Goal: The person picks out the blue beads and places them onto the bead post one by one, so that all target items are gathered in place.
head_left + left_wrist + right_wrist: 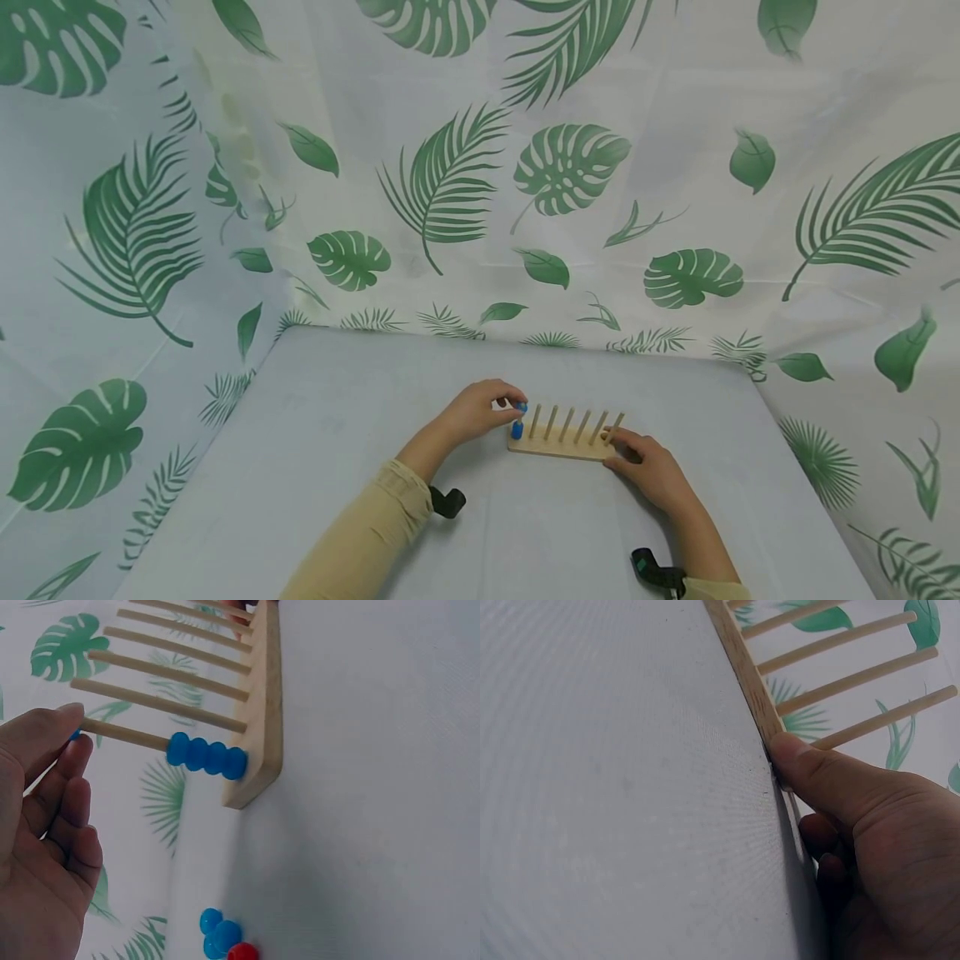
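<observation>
A wooden peg rack (pixel 558 448) stands on the table with a row of upright pegs. Several blue beads (pixel 196 754) are stacked at the foot of its leftmost peg. At that peg's tip, my left hand (pixel 474 412) pinches another blue bead (pixel 522 407) between thumb and index finger; the fingers mostly cover it in the left wrist view. My right hand (pixel 652 471) grips the rack's right end, its thumb (pixel 791 754) pressed on the near edge of the base. The other pegs carry no beads.
Loose blue beads (pixel 223 934) and a red bead (pixel 242 952) lie on the table to the left of the rack, hidden in the head view. A leaf-printed curtain (pixel 465 183) hangs behind the pale tabletop (pixel 525 533) and at its sides.
</observation>
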Motion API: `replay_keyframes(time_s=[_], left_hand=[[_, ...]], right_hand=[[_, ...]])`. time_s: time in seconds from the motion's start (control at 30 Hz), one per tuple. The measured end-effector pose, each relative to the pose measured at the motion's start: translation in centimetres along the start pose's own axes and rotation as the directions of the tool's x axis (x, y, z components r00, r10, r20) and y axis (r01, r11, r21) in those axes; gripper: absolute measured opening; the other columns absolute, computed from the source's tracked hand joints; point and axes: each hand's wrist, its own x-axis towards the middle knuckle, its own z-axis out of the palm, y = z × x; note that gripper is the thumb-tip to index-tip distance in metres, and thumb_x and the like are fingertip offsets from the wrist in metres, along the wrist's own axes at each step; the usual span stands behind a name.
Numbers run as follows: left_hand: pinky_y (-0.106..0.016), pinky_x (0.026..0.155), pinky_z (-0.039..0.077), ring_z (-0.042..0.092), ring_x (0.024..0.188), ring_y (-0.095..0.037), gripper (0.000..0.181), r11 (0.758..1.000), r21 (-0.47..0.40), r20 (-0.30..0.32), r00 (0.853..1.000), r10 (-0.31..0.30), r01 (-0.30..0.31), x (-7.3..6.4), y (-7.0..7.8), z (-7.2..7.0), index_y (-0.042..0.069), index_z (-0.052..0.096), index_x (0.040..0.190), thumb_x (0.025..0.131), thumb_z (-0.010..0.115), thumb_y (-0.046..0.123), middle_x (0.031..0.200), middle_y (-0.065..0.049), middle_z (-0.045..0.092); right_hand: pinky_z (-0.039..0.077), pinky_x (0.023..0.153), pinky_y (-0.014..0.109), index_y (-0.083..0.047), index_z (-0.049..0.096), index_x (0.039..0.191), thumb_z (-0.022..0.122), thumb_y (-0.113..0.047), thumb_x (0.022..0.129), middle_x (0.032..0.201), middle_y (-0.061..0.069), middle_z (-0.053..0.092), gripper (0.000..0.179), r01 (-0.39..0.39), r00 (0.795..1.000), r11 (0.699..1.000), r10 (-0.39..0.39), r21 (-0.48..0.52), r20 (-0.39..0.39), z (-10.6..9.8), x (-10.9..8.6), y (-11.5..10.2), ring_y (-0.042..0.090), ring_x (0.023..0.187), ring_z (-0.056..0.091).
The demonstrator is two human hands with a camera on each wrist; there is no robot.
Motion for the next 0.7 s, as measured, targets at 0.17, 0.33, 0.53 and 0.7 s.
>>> replay_keyframes(time_s=[0.17,0.33,0.53,0.7], left_hand=[[-0.026,0.086,0.048,0.057,0.100,-0.009,0.024,0.997,-0.057,0.019,0.999,-0.041,0.042,-0.2,-0.5,0.6,0.023,0.069,0.117,0.095,0.067,0.031,0.112,0.009,0.067],[-0.026,0.087,0.048,0.057,0.100,-0.007,0.022,0.993,-0.081,0.036,0.996,-0.085,0.088,-0.3,-1.1,1.4,0.027,0.069,0.115,0.094,0.068,0.033,0.112,0.013,0.066],[-0.025,0.084,0.048,0.057,0.101,-0.009,0.025,0.988,-0.091,0.043,0.992,-0.122,0.125,-0.3,-1.5,2.0,0.026,0.069,0.117,0.093,0.069,0.033,0.114,0.011,0.066],[-0.024,0.080,0.048,0.059,0.102,-0.014,0.024,0.989,-0.092,0.046,0.992,-0.115,0.119,-0.4,-1.7,2.2,0.021,0.069,0.116,0.094,0.069,0.030,0.113,0.006,0.066]], right_hand=[[0.042,0.104,0.058,-0.014,0.060,0.135,0.073,-0.043,0.087,0.143,0.018,0.054,0.058,-0.007,1.000,1.000,0.007,0.000,0.002,0.1,0.1,0.2,0.041,0.129,0.052],[0.041,0.104,0.059,-0.014,0.060,0.135,0.073,-0.044,0.087,0.142,0.019,0.054,0.058,-0.017,1.000,1.000,0.017,0.001,0.004,0.2,0.1,0.3,0.042,0.129,0.051],[0.042,0.104,0.059,-0.013,0.060,0.135,0.073,-0.044,0.087,0.142,0.019,0.054,0.058,-0.002,1.000,1.000,0.002,0.001,-0.002,0.2,0.1,0.4,0.042,0.129,0.051],[0.043,0.103,0.059,-0.014,0.061,0.134,0.073,-0.043,0.087,0.141,0.019,0.055,0.057,0.008,1.000,1.000,-0.008,-0.003,-0.009,0.2,0.1,0.4,0.041,0.127,0.053]])
